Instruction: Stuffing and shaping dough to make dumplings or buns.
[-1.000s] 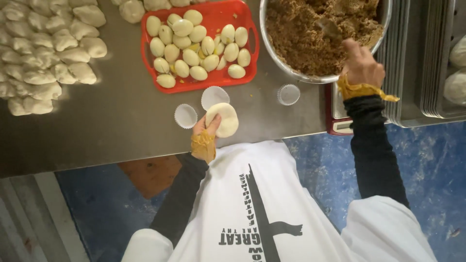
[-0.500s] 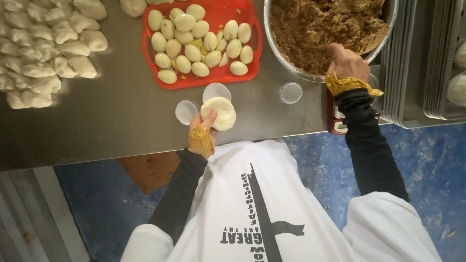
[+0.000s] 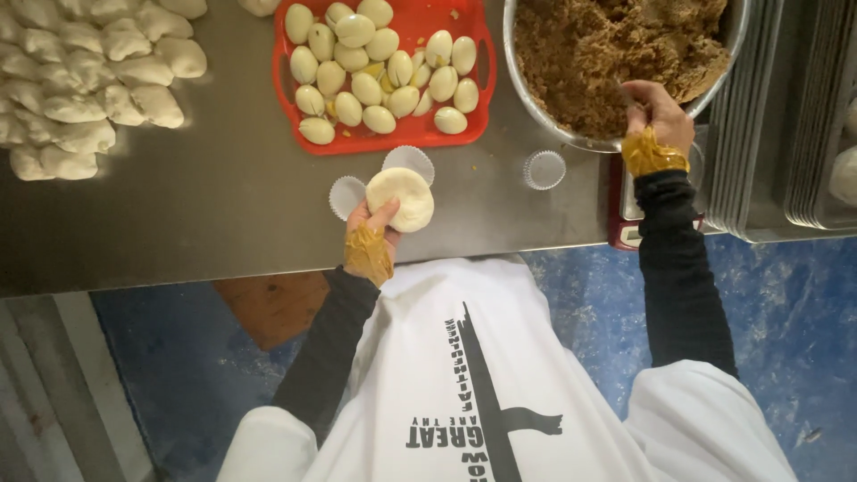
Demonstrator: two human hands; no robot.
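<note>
The dough round [image 3: 402, 198] is a pale, smooth, flattened disc, slightly domed, lying in the palm of the left hand [image 3: 373, 228] just above the near edge of the steel table [image 3: 223, 205]. The fingers cup it from below and the thumb rests on its rim. The step in hand looks like filling: the right hand [image 3: 656, 112] is curled at the near rim of the metal bowl [image 3: 571, 134], fingers closed into the brown crumbly filling [image 3: 607, 45] (how much it has pinched up cannot be seen). The next move would call for carrying that pinch across to the middle of the disc without spilling. Paper cups [image 3: 409, 161] lie just beside the dough; beyond them is a red tray [image 3: 478, 125] of peeled eggs [image 3: 379, 76], with shaped dough pieces [image 3: 89, 80] to the far left.
</note>
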